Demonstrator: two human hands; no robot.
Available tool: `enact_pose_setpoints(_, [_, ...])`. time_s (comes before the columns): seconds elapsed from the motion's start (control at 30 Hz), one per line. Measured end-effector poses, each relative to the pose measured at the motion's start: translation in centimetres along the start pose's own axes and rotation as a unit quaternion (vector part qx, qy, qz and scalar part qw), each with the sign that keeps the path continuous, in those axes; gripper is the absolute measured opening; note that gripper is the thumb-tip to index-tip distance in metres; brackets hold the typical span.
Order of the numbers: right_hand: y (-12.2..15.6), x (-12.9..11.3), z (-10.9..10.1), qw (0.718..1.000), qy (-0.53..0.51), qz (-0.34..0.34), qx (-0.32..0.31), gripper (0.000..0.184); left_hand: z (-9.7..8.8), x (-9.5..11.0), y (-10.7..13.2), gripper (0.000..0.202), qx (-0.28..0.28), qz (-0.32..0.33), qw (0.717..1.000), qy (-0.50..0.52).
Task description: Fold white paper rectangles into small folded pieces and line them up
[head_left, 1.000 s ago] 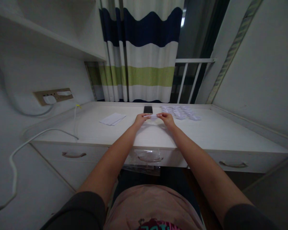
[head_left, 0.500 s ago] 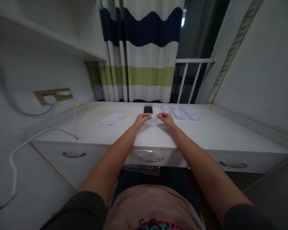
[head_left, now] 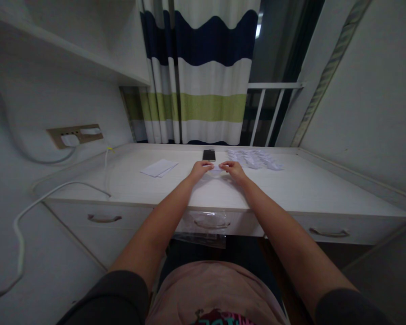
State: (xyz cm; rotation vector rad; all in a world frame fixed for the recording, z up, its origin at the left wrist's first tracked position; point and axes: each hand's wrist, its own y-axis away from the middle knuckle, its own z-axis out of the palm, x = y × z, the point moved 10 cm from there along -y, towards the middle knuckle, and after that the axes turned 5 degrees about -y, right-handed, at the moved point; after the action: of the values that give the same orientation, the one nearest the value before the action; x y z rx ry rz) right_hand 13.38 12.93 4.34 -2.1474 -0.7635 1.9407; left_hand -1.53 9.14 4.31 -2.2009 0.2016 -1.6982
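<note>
Between my fingertips, just above the white desk, is a small piece of white paper [head_left: 216,169] that looks folded. My left hand [head_left: 200,169] pinches its left side. On the other side, my right hand [head_left: 234,170] has its thumb and fingers closed on the right edge. The fingers cover much of the paper, so its exact shape is hard to make out. To the left on the desk lie flat white paper sheets [head_left: 159,168], overlapping. Several folded white paper pieces [head_left: 255,160] are laid out in rows beyond my right hand.
A dark phone [head_left: 209,155] lies behind my hands near the back of the desk [head_left: 307,189]. A white cable [head_left: 77,183] runs over the desk's left edge. Clear plastic [head_left: 208,220] hangs over the middle drawer. A striped curtain [head_left: 213,81] hangs behind.
My right hand has shifted slightly left, closer to my left hand, and less of the paper shows between them. Everything else stays where it was.
</note>
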Motion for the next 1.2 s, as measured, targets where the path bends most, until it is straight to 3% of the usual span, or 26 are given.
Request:
enact_pose_setpoints(0.63, [0.1,-0.5,0.7,0.999,0.008,-0.011,-0.031,0.023,0.6,-0.2,0.1,0.025,-0.024,-0.010,1.000,-0.016])
enact_pose_setpoints(0.93, [0.2,-0.9,0.0,1.000,0.003,-0.024,-0.001,0.026,0.7,-0.8,0.2,0.037,-0.032,-0.051,0.997,0.046])
enact_pose_setpoints(1.2, [0.1,-0.4,-0.3,1.000,-0.017,-0.004,0.017,0.028,0.3,-1.0,-0.1,0.033,-0.009,-0.056,0.998,0.039])
